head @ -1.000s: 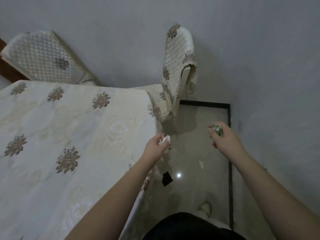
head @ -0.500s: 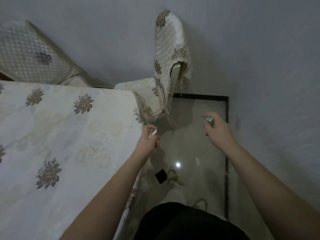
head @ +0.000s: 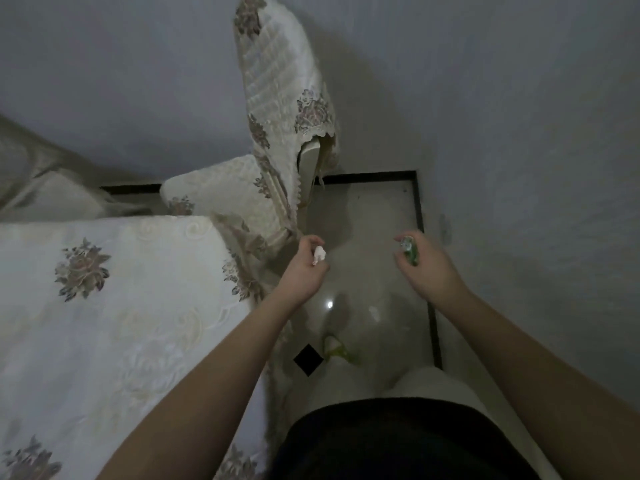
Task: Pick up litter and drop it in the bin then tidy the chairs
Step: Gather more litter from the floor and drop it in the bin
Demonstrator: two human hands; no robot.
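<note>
Litter: two pieces, one in each hand, both held over the glossy pale floor (head: 374, 216) at mid-frame.
White piece: small crumpled white paper scrap (head: 319, 255), pinched between thumb and fingertips of the left hand (head: 304, 271).
Green piece: small crinkled green-and-silver wrapper (head: 410, 251), gripped in the curled fingers of the right hand (head: 427, 271); only its top end shows past the fingers.
Chairs: one cream quilted-cover chair with brown flower motifs (head: 284, 109) at upper centre, its seat tucked against the surface; a second, blurred shape at the left edge is cut off and hard to make out.
Surface: one, draped in a white embroidered cloth with brown flowers (head: 114, 306), filling the lower left.
Floor marks: small black diamond (head: 308, 359); a blurred yellow-green thing beside it, unclear.
</note>
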